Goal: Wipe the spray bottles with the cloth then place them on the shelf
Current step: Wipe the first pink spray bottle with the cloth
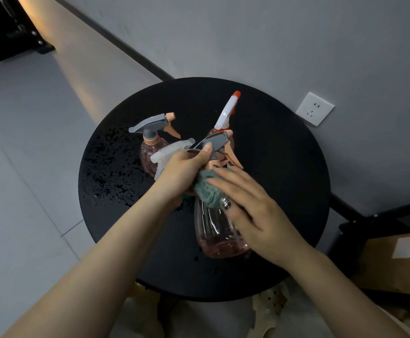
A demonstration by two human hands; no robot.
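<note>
A clear pink spray bottle [219, 236] with a grey and orange trigger head stands near the front of the round black table [284, 172]. My left hand [183, 170] grips its grey trigger head. My right hand [247, 208] presses a green cloth [207, 187] against the bottle's shoulder, fingers curled around it. Behind stand another pink bottle with a grey head [151, 132], a bottle with a white and red head [228, 111], and a whitish trigger head [167, 153] partly hidden by my left hand.
Water droplets [108, 176] speckle the left part of the table. A wall socket [314, 108] is on the wall behind. A cardboard box [399, 259] sits on a low black frame at right. A dark shelf unit [6, 28] stands at far upper left.
</note>
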